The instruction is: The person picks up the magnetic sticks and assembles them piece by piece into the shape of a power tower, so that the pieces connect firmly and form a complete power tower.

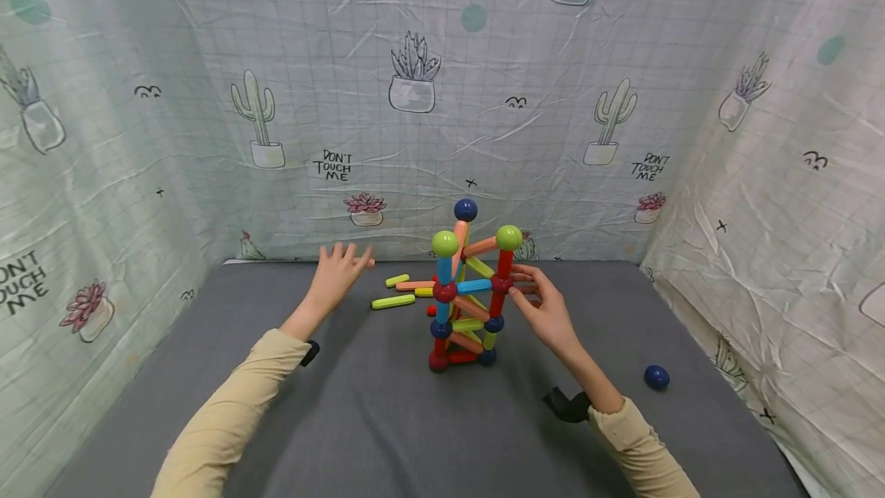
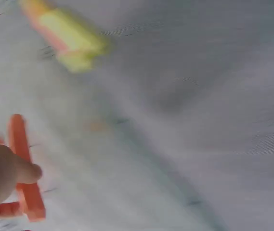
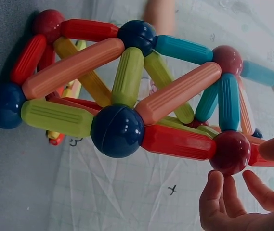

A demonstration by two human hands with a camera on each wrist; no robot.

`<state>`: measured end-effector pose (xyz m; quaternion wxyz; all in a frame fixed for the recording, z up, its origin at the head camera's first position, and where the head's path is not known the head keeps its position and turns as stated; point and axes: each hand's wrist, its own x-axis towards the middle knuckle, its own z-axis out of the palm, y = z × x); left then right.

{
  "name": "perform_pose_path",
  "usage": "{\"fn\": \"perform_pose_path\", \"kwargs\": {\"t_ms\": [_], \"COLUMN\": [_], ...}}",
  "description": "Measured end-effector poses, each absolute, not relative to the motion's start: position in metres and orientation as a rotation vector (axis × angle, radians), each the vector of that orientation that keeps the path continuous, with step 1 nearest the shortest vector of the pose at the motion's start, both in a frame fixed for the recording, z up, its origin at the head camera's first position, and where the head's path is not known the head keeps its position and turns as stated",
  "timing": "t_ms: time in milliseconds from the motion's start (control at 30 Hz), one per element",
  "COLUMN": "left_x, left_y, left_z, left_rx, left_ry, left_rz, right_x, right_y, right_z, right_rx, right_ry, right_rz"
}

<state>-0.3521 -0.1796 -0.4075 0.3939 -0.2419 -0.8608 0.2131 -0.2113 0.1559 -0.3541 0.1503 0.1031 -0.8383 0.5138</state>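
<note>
A tower of magnetic sticks and balls (image 1: 442, 312) stands upright on the grey table, with two green balls and a blue ball at its top. My right hand (image 1: 549, 310) holds it by a dark red ball (image 3: 230, 152) on the upper right side. In the right wrist view the thumb lies over the red stick beside that ball, and fingertips touch the ball's underside. Left of the tower, my left hand (image 1: 339, 275) is raised, pinching an orange magnetic stick (image 2: 27, 168) between thumb and fingers. The left wrist view is blurred.
Loose sticks, among them a yellow-green stick (image 1: 393, 302) and an orange stick (image 1: 415, 286), lie on the table left of and behind the tower. A single blue ball (image 1: 657, 376) rests at the right. Printed cloth (image 1: 290, 198) hangs behind the table (image 1: 346, 421) and at its sides.
</note>
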Motion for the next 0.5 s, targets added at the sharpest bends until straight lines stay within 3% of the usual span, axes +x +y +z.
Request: {"fn": "perform_pose_path", "kwargs": {"t_ms": [167, 300, 500], "left_x": [-0.324, -0.283, -0.249], "left_y": [-0.144, -0.11, -0.072], "left_z": [-0.326, -0.271, -0.258], "left_rx": [-0.627, -0.818, -1.217], "left_ry": [-2.071, -1.876, -1.778], "left_rz": [0.184, -0.114, -0.349], "right_x": [-0.217, -0.218, -0.22], "right_y": [0.16, 0.16, 0.16], "right_z": [-0.363, -0.363, -0.363], "right_rx": [0.291, 0.279, 0.281], "right_ry": [-2.424, -2.435, -2.446], "right_rz": [1.463, 1.451, 1.447]}}
